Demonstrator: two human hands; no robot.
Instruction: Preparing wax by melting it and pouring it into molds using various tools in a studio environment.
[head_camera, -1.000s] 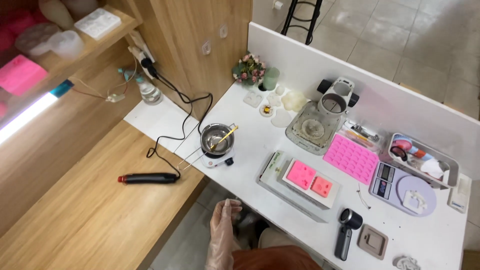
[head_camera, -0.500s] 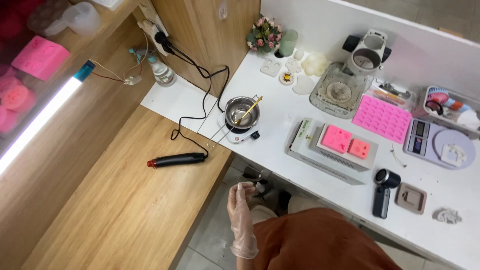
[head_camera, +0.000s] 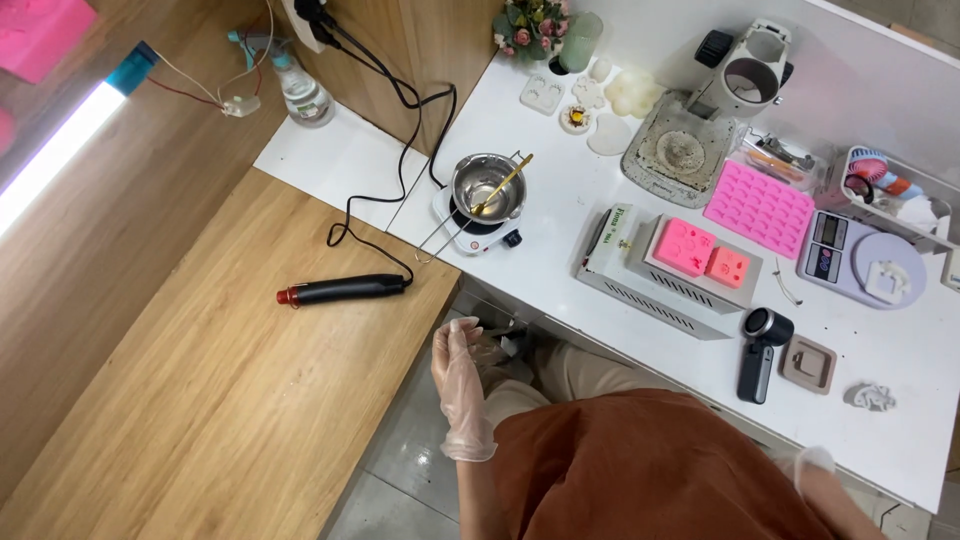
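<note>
From the head camera, your left hand (head_camera: 462, 385) in its clear glove hangs below the edge of the wooden bench (head_camera: 230, 400), in the gap beside your knee. Its fingers are held straight and close together, pointing up, and they grip nothing.

The nearest tool is the black heat gun (head_camera: 345, 291). It lies on the wooden bench, up and to the left of your fingertips, near but not touching. Its long axis runs almost left to right, with the red tip away from you on the left and the cord end toward the white table (head_camera: 900, 440). From there the cord loops up toward the small steel pot (head_camera: 487, 187) on its hotplate.

Your left hand is clearly the nearer one. Your right hand (head_camera: 815, 468) shows only as a gloved sliver at the lower right, just under the table edge. I cannot tell how its fingers are set.

Compared with a second ago, the view has swung lower and closer, so more of your brown top fills the bottom. Your left hand sits in much the same raised pose.
</note>
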